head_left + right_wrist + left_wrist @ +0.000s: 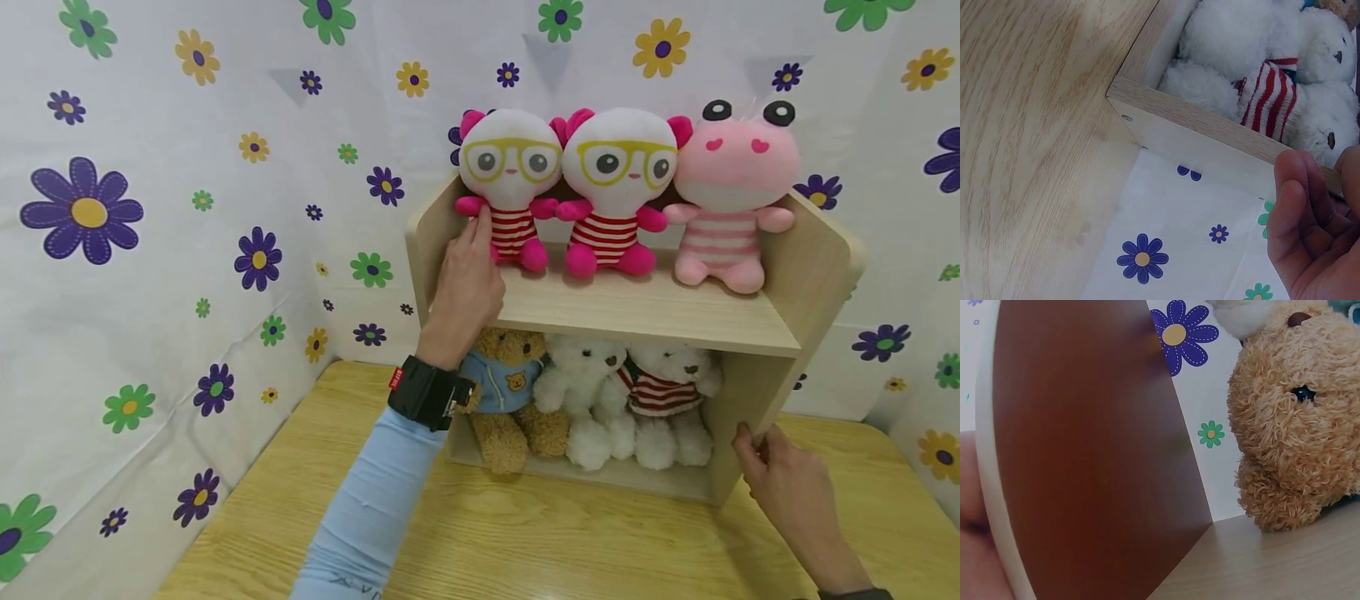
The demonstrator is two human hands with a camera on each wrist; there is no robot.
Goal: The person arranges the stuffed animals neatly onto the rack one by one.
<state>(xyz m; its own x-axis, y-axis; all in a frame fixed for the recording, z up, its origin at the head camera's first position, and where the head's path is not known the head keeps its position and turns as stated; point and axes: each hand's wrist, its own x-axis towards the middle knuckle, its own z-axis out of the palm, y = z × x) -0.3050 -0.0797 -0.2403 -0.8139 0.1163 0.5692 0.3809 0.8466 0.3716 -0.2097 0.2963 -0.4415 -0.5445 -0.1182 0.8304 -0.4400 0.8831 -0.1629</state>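
Note:
My left hand (472,275) reaches up with straight fingers touching the left plush doll (513,233), white-headed with yellow glasses and a red-striped body. A matching glasses doll (611,242) and a pink striped plush frog-like toy (725,225) sit beside it on the top tier of a wooden shelf (645,312). My right hand (798,492) holds the front edge of the shelf's right side panel (1204,122), with curled fingers (1288,215) against its outer face. In the left wrist view, only some skin shows past the tier's board (1085,444).
The lower tier holds a brown teddy bear (502,383) in a blue hoodie, a white bear (588,400) and another white bear (667,396) in a striped top. The shelf stands on a wooden table (525,542), before a flower-printed backdrop (247,208).

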